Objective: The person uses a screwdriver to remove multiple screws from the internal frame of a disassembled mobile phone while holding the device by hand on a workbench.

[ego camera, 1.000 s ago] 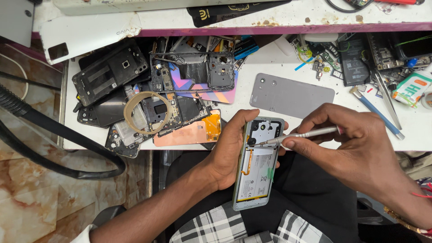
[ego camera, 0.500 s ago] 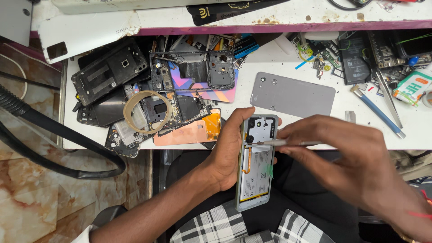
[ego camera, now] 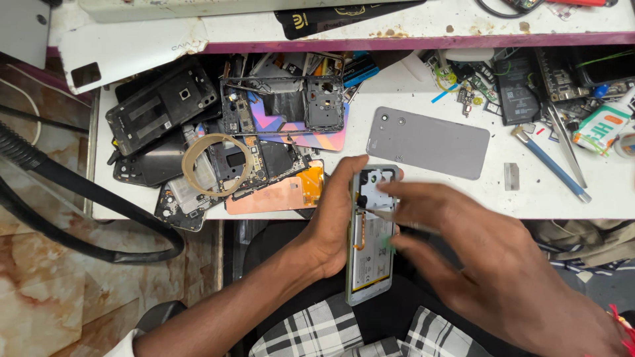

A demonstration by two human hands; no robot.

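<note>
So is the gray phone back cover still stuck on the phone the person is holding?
No, the gray back cover lies flat on the white table, apart from the opened phone that the left hand grips.

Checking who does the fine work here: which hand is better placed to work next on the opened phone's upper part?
Probably the right hand: its thin tool already touches the phone near the top, while the left hand grips the phone's edge.

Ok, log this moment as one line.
left hand: holds opened grey phone | right hand: thin metal tool on phone | gripped
</note>
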